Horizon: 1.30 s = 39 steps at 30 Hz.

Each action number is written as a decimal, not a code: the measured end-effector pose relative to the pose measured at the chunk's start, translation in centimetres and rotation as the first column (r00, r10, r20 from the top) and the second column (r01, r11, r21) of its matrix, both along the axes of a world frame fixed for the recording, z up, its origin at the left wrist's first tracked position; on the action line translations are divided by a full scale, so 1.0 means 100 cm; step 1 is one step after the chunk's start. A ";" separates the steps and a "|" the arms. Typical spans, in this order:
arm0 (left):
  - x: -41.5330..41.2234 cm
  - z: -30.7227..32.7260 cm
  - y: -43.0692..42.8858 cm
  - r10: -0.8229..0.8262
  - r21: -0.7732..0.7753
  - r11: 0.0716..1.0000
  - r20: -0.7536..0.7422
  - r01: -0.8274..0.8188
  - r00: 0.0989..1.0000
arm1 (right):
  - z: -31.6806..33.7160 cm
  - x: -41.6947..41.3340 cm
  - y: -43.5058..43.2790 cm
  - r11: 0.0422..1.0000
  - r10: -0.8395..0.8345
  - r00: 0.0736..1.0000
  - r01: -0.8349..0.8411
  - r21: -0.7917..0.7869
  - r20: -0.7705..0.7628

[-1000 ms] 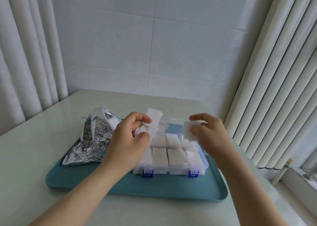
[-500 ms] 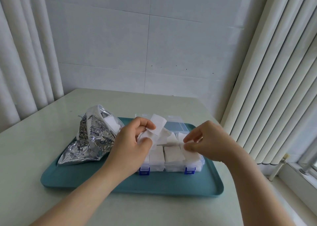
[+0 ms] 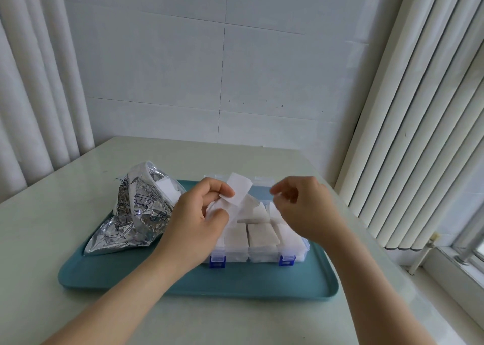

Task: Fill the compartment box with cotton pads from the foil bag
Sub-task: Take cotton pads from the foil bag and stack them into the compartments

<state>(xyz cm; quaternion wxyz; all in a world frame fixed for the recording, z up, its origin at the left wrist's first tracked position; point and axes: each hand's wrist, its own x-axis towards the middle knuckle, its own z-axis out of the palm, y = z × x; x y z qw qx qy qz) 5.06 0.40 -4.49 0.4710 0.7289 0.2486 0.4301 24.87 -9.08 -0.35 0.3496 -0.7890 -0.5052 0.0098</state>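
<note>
A clear compartment box (image 3: 262, 257) with blue latches stands on a teal tray (image 3: 235, 283), its lid folded back. White cotton pads (image 3: 262, 235) fill its front compartments. The silver foil bag (image 3: 131, 213) lies open at the tray's left, with pads showing in its mouth. My left hand (image 3: 196, 221) hovers over the box's left side and grips a small bunch of pads; one pad (image 3: 237, 191) sticks up between thumb and forefinger. My right hand (image 3: 305, 208) hangs above the box's right side with loosely curled fingers and nothing visible in them.
The tray sits on a pale table (image 3: 52, 240) that meets a tiled wall at the back. Curtains hang at the left, vertical blinds (image 3: 419, 135) at the right. The table's right edge drops to a window sill.
My right hand pressed its pad down into the box, let go and has risen empty toward the left hand. My left hand keeps hold of its pads.
</note>
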 end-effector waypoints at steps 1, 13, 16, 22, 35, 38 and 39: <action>0.000 0.001 -0.001 -0.009 -0.003 1.000 0.012 0.009 1.000 | 0.000 -0.006 0.003 0.996 0.023 0.991 -0.011 0.087 -0.130; 0.000 0.004 0.003 -0.039 -0.150 0.987 0.135 0.060 0.990 | 0.005 -0.025 -0.001 0.924 0.370 0.746 -0.229 0.307 -0.555; 0.000 0.006 0.002 -0.001 -0.155 0.988 0.143 0.024 0.990 | 0.004 -0.023 0.000 0.920 0.385 0.678 -0.224 0.322 -0.627; -0.003 0.005 0.006 0.066 -0.138 0.989 0.108 -0.051 0.992 | -0.002 -0.018 0.011 0.888 0.311 0.769 -0.025 0.459 -0.559; -0.006 0.010 -0.005 0.042 0.237 0.971 -0.067 -0.025 0.997 | -0.006 -0.023 0.009 0.897 0.388 0.824 -0.235 0.374 -0.413; -0.007 0.010 -0.005 0.040 0.283 0.959 -0.091 -0.012 0.995 | -0.005 -0.022 0.010 0.891 0.382 0.857 -0.242 0.385 -0.346; -0.008 0.011 -0.005 0.037 0.296 0.955 -0.094 -0.007 0.995 | -0.005 -0.023 0.011 0.888 0.386 0.867 -0.257 0.381 -0.315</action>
